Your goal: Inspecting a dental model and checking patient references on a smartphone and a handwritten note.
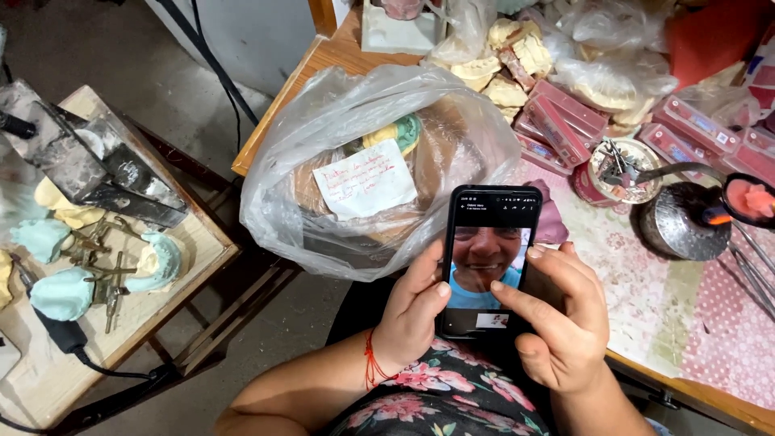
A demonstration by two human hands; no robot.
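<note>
A black smartphone (491,211) is held upright in front of me, its screen lit with a picture of a person. My left hand (414,319) grips its lower left edge, thumb resting on the screen; a red thread circles that wrist. My right hand (559,319) cradles the right side, thumb tip touching the lower part of the screen. Just behind the phone sits a clear plastic bag (323,121) holding dental casts and a handwritten white note (365,179).
The wooden worktable (319,64) carries plaster dental casts (504,64), pink boxes (565,117), a tin of tools (622,171), a round metal burner (674,222) and a bowl of pink wax (751,200). A low table (194,242) at left holds articulators with teal casts (157,262).
</note>
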